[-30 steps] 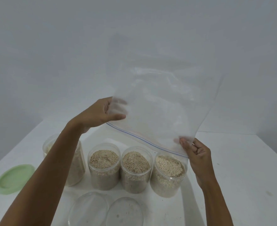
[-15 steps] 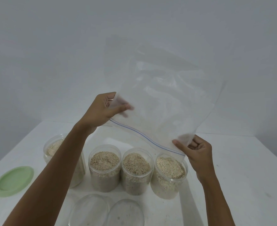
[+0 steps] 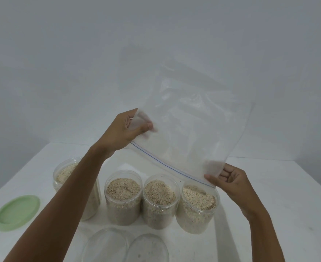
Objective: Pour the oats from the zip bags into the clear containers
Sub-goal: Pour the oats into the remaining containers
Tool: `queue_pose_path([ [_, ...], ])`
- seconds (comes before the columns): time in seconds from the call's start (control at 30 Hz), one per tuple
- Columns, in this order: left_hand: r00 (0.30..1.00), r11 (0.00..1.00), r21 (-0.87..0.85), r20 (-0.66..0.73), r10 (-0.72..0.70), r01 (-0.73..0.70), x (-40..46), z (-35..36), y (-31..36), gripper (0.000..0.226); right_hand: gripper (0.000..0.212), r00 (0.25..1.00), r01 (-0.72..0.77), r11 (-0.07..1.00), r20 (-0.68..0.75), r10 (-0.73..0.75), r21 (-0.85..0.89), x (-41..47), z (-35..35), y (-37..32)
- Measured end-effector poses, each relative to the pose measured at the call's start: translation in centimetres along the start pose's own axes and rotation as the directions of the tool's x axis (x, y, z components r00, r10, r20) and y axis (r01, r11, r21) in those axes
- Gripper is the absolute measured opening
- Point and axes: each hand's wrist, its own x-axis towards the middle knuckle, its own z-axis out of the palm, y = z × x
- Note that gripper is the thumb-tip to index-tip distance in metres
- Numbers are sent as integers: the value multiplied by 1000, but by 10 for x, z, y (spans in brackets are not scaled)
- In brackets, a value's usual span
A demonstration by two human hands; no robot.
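Two hands — left hand (image 3: pixel 123 129), right hand (image 3: pixel 229 181) — on upturned zip bag (image 3: pixel 189 125)

Two bare forearms, sleeveless; left hand (image 3: pixel 123 129) and right hand (image 3: pixel 231 180) ungloved
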Motion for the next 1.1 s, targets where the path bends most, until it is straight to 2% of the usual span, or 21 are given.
queue_pose_path([
  [0.13,999,1000,5,-35,24,-24,0,2,0,13,31,996,-32,997,86,38,-74,-5,-5,-3],
  [0.27,999,999,-5,-32,39,-39,2,7,1,4,26,1000,9,996,-25,-11,-88,1,0,1],
  [0.3,999,999,-6,-25,42,-43,1,9,0,3,29,997,26,995,-65,-32,-98,3,1,3],
  [0.4,998,998,-3,-6,57,-57,0,13,0,3,69,986,87,985,-127,-107,-149,8,3,10],
  [0.43,998,998,-2,-3,58,-58,-1,14,0,4,69,984,96,983,-133,-118,-158,8,4,10],
  [0.53,998,999,1,-10,55,-55,-2,14,1,7,39,992,77,986,-84,-90,-147,4,8,6],
  [0.6,999,999,3,-19,41,-40,-1,13,3,10,26,996,50,992,-72,-58,-113,2,11,3],
  [0.77,998,998,-44,-52,-41,38,-1,9,1,32,21,975,22,999,-221,-11,47,9,15,-2],
  [0.87,996,999,-32,-84,-19,16,0,7,3,78,27,980,-19,1000,-197,21,11,13,13,0],
  [0.9,997,1000,-23,-71,-12,10,1,6,3,86,30,984,-38,999,-173,36,-6,13,12,-1],
  [0.93,999,1000,-6,-46,-11,11,1,5,4,84,33,988,-49,999,-146,45,-24,13,12,-2],
  [1.03,1000,997,78,18,-11,9,1,2,7,54,33,995,-75,996,-75,70,-55,11,11,-4],
  [1.1,1000,997,71,21,-5,4,0,3,6,41,32,996,-85,995,-17,84,-43,7,9,-6],
])
